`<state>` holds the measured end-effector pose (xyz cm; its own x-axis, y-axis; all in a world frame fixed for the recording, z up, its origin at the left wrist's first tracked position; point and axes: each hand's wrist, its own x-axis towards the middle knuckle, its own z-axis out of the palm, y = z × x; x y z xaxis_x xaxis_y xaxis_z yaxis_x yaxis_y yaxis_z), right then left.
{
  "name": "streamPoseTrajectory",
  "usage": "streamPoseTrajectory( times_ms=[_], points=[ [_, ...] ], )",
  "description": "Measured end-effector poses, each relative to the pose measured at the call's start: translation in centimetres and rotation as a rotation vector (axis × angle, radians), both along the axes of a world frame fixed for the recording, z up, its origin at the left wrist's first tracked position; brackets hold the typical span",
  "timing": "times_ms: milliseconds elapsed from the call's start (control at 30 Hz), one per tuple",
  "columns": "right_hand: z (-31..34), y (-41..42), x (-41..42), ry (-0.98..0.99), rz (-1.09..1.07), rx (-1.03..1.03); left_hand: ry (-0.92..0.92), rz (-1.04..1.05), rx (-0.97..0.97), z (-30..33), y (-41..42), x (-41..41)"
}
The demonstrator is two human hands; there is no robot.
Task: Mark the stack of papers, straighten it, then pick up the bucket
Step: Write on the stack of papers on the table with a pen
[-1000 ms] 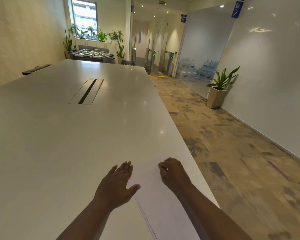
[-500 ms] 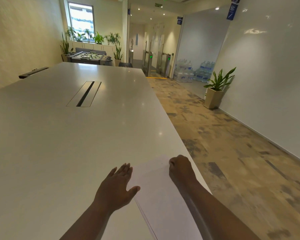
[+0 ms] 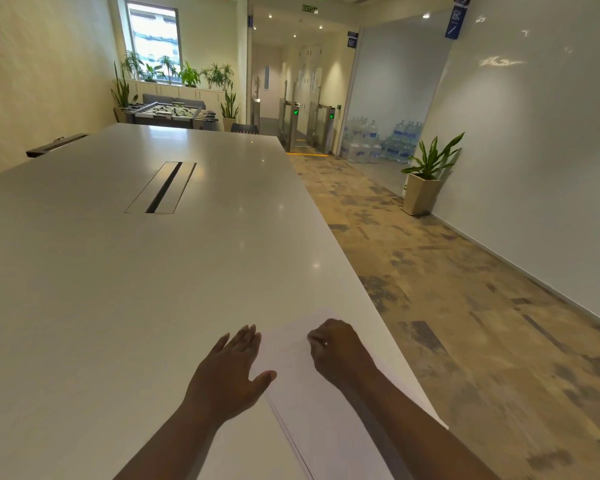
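A stack of white papers [image 3: 309,403] lies near the right edge of a long white table [image 3: 136,289], close to me. My left hand [image 3: 232,372] rests flat beside the stack's left edge, fingers spread, thumb touching the paper. My right hand [image 3: 336,351] sits on top of the stack, closed around a thin pen whose tip shows at the fingers. No bucket is in view.
A cable slot [image 3: 161,187] runs along the table's middle. A potted plant [image 3: 425,178] stands by the right wall on patterned carpet. Water bottles [image 3: 381,143], turnstile gates [image 3: 307,128] and a foosball table [image 3: 172,114] are at the far end.
My right hand has shifted back left across the top sheet after moving right. The left hand has stayed in place. The view has tilted slightly.
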<state>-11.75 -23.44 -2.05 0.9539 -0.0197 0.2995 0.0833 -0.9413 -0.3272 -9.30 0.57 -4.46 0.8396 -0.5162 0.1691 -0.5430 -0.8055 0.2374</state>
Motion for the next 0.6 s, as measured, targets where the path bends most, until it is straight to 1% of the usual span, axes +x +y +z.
streamPoseTrajectory(
  times_ms=[33,100,167,200,300,333,367,433,500,533,600],
  points=[
    [-0.1,-0.8,0.0,-0.009,-0.042,0.018,0.000,-0.003,0.007,0.0,0.0,0.0],
    [0.0,-2.7,0.1,-0.023,-0.190,0.045,-0.008,0.000,-0.007,-0.1,0.0,0.1],
    [0.6,-3.0,0.2,-0.034,-0.280,0.032,-0.008,0.001,-0.002,-0.1,-0.1,0.1],
    [1.0,-2.3,0.2,-0.040,-0.264,0.020,-0.007,0.000,0.010,0.0,0.0,0.1],
    [0.7,-0.4,-0.2,-0.009,-0.047,0.031,-0.010,0.002,0.002,-0.1,0.0,0.1],
    [0.3,-0.6,-0.3,-0.006,-0.024,0.022,-0.013,0.001,0.003,-0.1,0.0,0.1],
    [0.1,-1.1,-0.3,-0.002,-0.050,0.038,-0.014,0.000,0.000,-0.1,0.0,0.2],
    [0.2,-2.6,0.0,-0.007,-0.169,0.069,-0.013,0.000,-0.005,-0.2,0.0,0.2],
    [0.8,-3.1,0.4,-0.022,-0.258,0.051,-0.012,-0.004,-0.001,-0.2,0.0,0.2],
    [1.0,-2.6,0.6,-0.028,-0.248,0.023,-0.009,-0.003,-0.002,-0.2,0.0,0.2],
    [1.0,-1.0,0.6,-0.012,-0.127,0.018,-0.007,-0.001,0.007,-0.1,0.0,0.1]
  ],
)
